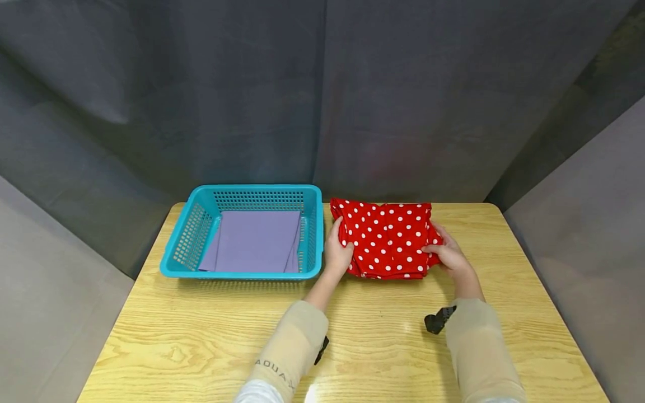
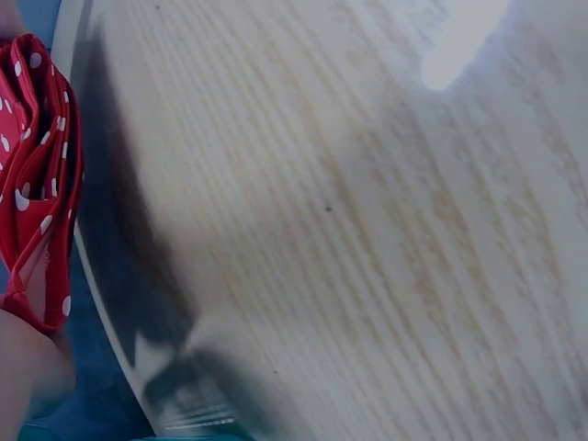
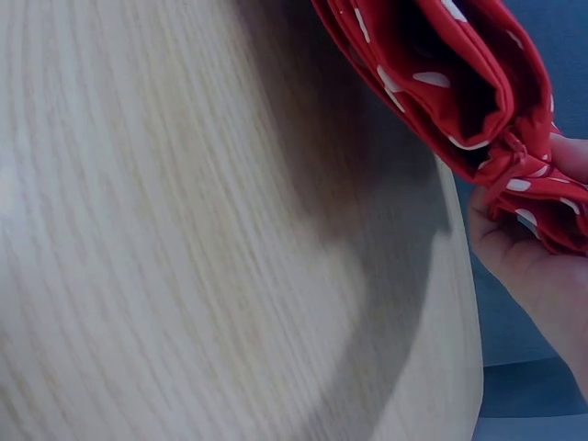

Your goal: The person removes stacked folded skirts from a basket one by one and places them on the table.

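Note:
A folded red cloth with white polka dots (image 1: 388, 240) is held up between both hands near the table's back edge, its shadow falling on the wood below. My left hand (image 1: 337, 252) grips its left side, thumb in front. On the right side my right hand (image 1: 448, 252) pinches the fabric between thumb and fingers. In the right wrist view, the right hand (image 3: 542, 266) holds a gathered edge, and several folded layers of the cloth (image 3: 441, 73) show. The left wrist view shows the layered side of the cloth (image 2: 41, 184) beside part of the left hand (image 2: 32, 372).
A turquoise plastic basket (image 1: 168, 263) stands left of the cloth, close to the left hand. Inside it lies a folded purple cloth (image 1: 259, 240). The wooden table (image 1: 211, 341) extends toward me, and dark grey curtains (image 1: 242, 89) hang behind and at both sides.

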{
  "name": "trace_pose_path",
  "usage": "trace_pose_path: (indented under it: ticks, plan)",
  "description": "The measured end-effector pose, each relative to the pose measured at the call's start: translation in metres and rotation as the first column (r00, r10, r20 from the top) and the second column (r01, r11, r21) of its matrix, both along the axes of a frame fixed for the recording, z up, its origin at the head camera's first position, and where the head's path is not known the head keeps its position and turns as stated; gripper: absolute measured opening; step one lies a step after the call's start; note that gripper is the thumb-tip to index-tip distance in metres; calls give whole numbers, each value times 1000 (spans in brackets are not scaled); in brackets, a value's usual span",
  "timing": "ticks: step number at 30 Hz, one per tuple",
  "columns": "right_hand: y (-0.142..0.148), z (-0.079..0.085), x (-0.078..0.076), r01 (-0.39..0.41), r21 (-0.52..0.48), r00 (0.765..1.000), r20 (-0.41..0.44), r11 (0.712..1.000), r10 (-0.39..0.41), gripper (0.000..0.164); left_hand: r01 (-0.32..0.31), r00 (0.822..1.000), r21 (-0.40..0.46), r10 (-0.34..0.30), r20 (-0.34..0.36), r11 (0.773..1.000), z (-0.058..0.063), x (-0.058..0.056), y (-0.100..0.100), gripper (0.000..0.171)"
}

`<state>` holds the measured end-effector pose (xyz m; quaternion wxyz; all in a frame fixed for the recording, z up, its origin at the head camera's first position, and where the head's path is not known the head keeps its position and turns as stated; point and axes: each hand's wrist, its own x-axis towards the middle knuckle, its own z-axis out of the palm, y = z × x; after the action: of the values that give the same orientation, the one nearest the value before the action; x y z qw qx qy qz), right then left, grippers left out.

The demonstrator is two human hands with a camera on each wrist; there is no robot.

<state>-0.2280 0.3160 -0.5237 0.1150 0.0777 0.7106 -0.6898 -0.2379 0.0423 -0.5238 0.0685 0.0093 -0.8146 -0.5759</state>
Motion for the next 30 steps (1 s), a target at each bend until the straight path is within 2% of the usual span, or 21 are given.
trace_pose_path:
  ticks: [7, 16, 18, 21, 27, 30]
  plan:
    - [-3, 4, 5, -16, 27, 999, 33, 1000, 15, 77, 24, 999, 38, -25, 30, 999, -9, -2, 1, 66]
    - [-6, -8, 2, -3, 98, 1000, 15, 995, 2, 80, 32, 997, 45, -35, 67, 998, -19, -2, 1, 66]
    - [-7, -9, 3, -22, 104, 1000, 7, 994, 21, 80, 33, 997, 42, -36, 65, 999, -21, -2, 0, 67]
    - [-5, -18, 0, -6, 120, 1000, 9, 993, 5, 81, 36, 998, 23, -37, 57, 999, -23, -2, -2, 67]
    - [6, -46, -13, 17, 132, 999, 33, 991, -22, 85, 41, 998, -11, -40, 50, 999, -29, -3, -4, 67]
    - [6, -48, -14, 20, 132, 999, 32, 991, -24, 86, 45, 998, -34, -43, 49, 998, -30, -3, -4, 67]
